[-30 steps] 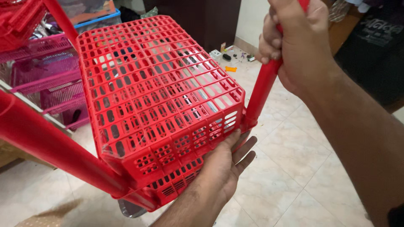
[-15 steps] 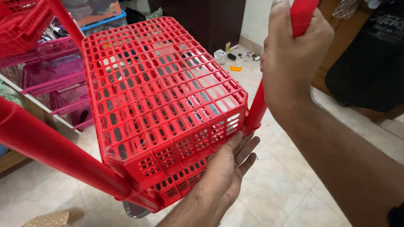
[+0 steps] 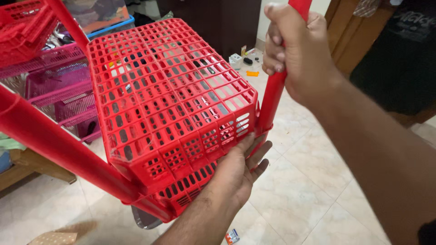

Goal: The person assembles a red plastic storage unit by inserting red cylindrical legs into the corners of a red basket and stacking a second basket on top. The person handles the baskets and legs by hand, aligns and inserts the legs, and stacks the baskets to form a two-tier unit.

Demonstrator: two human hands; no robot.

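red lattice basket (image 3: 172, 104) sits tilted between both hands, its corner socket on a red pole (image 3: 272, 97). left hand (image 3: 236, 170) lies open, palm pressed flat to the basket's lower side wall. right hand (image 3: 299, 50), above it, is closed in a fist around the pole. pink baskets (image 3: 59, 90) stand well left of the hands, tiled floor (image 3: 309, 190) below.

The basket (image 3: 172, 104) is bright red, its walls a grid of small slots. The pole (image 3: 272, 97) and the thicker tube (image 3: 54, 145) share that red. Behind stand pink slotted baskets (image 3: 59, 90). The floor (image 3: 309, 190) is cream tile with faint marbling.
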